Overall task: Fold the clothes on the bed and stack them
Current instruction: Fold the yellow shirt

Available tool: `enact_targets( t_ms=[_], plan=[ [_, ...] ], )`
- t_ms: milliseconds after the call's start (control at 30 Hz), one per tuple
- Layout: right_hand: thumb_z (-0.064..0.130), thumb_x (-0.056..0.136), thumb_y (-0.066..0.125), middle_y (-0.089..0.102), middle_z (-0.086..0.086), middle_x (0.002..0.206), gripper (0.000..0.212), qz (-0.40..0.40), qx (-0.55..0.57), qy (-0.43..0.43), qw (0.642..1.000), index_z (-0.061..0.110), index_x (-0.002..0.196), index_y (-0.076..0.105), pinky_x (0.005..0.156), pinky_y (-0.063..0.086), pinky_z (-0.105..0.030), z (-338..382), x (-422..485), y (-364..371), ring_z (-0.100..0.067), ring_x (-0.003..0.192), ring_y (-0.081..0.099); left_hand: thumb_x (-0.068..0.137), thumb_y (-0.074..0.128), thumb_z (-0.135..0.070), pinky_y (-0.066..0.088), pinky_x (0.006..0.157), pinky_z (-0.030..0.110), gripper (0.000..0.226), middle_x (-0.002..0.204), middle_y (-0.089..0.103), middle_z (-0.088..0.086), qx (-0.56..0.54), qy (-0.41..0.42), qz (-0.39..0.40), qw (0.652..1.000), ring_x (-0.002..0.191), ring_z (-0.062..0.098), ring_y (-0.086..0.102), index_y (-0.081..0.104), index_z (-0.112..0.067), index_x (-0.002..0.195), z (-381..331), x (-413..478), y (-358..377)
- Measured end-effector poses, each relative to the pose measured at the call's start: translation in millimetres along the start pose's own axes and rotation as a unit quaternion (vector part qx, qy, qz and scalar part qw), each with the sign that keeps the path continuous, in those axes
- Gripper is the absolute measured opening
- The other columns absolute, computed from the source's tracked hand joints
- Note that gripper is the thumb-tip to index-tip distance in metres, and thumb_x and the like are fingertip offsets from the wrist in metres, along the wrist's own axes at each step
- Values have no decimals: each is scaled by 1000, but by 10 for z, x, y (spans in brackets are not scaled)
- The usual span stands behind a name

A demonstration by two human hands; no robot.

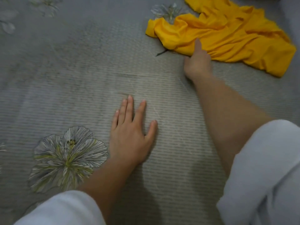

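Note:
A crumpled yellow garment (227, 34) lies at the upper right of the bed (81, 70). My right hand (197, 60) reaches to its near edge and grips the cloth, thumb on top, the fingers hidden under the fabric. My left hand (132, 132) lies flat on the grey striped sheet in the middle, fingers straight and spread, holding nothing. Both forearms come out of white sleeves at the bottom of the view.
The bed cover is grey with fine stripes and printed flowers: a large flower (66, 158) left of my left hand, another flower (168, 12) by the garment's far-left edge. A pale shape (292, 13) sits at the far right edge.

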State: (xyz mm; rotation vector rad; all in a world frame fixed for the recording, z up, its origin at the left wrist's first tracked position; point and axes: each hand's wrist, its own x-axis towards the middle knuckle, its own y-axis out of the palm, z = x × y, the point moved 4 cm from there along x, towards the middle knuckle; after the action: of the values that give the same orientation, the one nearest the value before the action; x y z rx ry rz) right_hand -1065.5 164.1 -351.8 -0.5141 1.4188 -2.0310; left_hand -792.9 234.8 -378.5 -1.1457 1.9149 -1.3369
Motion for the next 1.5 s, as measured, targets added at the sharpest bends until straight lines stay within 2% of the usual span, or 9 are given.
enact_targets(
  t_ms=[133, 400, 600, 733, 867, 1033, 1267, 1433, 1500],
  plan=[
    [17, 96, 43, 56, -21, 124, 26, -1, 40, 17, 999, 7, 117, 54, 86, 40, -35, -76, 132, 47, -36, 116, 50, 90, 28, -61, -9, 113, 25, 66, 160, 9, 1, -4, 2, -3, 1000, 147, 12, 2, 21, -34, 150, 5, 11, 21],
    [27, 97, 46, 58, -31, 107, 29, 8, 146, -21, 989, 0, 93, 57, 82, 34, -43, -269, -1612, 108, -40, 104, 50, 89, 30, -59, 0, 115, 30, 67, 159, 16, 3, -14, 3, -4, 1000, 147, 14, 8, 27, -29, 148, 35, 24, 44],
    [34, 98, 42, 56, -18, 105, 22, 60, 20, -78, 995, 14, 92, 49, 81, 34, -42, -716, -2969, -20, -35, 102, 46, 74, 45, -42, 24, 112, 37, 66, 135, 51, 17, -99, 58, 87, 990, 131, 30, 40, 52, -8, 130, -24, -60, -134],
    [40, 98, 37, 47, -17, 123, 34, 92, -68, -73, 991, 13, 114, 50, 96, 32, -43, -768, -3199, -40, -35, 119, 38, 54, 57, -25, 49, 82, 34, 61, 112, 65, 14, -337, -7, 202, 920, 103, 27, 60, 63, -9, 112, 125, -470, -325],
    [41, 95, 43, 42, -13, 128, 32, 118, -49, -89, 988, 17, 112, 55, 102, 26, -44, -677, -3888, -48, -31, 126, 27, 77, 66, -30, 53, 79, 27, 44, 103, 69, -2, -567, -93, 217, 789, 96, 14, 63, 59, -15, 118, 165, -1311, -419],
    [41, 88, 52, 51, 2, 112, 25, 167, -17, -211, 963, 21, 96, 63, 93, 28, -37, -425, -5466, -182, -22, 120, 34, 79, 68, -5, 48, 73, 31, 30, 95, 68, 6, -492, -229, 112, 832, 89, 21, 62, 63, -13, 108, 506, -2463, -630],
    [36, 81, 61, 63, -7, 97, 18, 415, 48, -193, 888, 18, 81, 62, 80, 44, -30, -201, -7343, -129, -24, 98, 55, 66, 53, 3, 34, 59, 30, 16, 64, 54, 5, -405, -353, 148, 831, 66, 20, 47, 59, -12, 70, 1514, -4328, -1278],
    [34, 78, 70, 72, -7, 84, 22, 666, 68, -112, 734, 12, 78, 73, 64, 43, -27, -170, -8116, -261, -10, 74, 55, 43, 47, -12, 31, 55, 28, 25, 57, 51, 7, -299, -321, 355, 826, 60, 17, 44, 61, -9, 64, 2093, -5352, -1591],
    [28, 85, 67, 72, -6, 97, 22, 635, 66, -128, 759, 10, 96, 74, 73, 45, -28, -159, -7965, -371, -8, 82, 55, 58, 54, -22, 43, 60, 30, 14, 64, 64, 3, -212, -262, 439, 833, 64, 15, 54, 66, -15, 61, 2289, -5541, -1656]
  ],
)
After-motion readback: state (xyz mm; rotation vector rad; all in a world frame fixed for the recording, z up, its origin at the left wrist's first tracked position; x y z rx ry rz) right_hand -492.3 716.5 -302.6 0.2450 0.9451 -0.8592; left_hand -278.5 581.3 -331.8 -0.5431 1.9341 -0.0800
